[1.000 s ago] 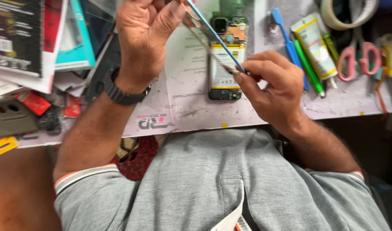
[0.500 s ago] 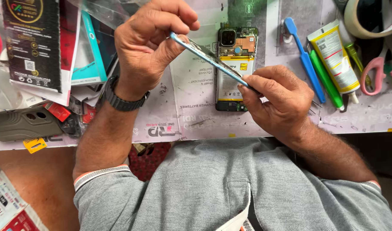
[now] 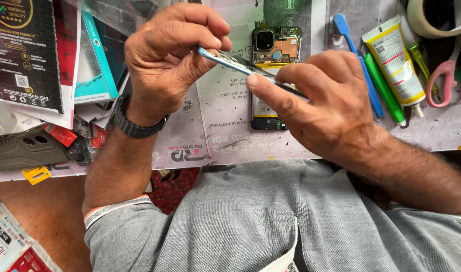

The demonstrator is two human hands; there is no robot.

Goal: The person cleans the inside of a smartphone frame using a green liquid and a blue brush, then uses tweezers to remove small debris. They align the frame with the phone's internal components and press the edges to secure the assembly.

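Both hands pinch a thin, flat, pale-blue phone panel (image 3: 230, 61): left hand (image 3: 165, 60) closed on its upper end, right hand (image 3: 321, 108) on its lower. Directly beneath the grip, an opened phone with bare circuit board (image 3: 273, 75) lies on the paper-covered counter (image 3: 225, 136).

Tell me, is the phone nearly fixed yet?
Not yet. The opened phone lies on the mat with its back off, its battery and circuit board bare. The left hand and right hand hold a thin blue-edged panel above it. The phone is not closed up.
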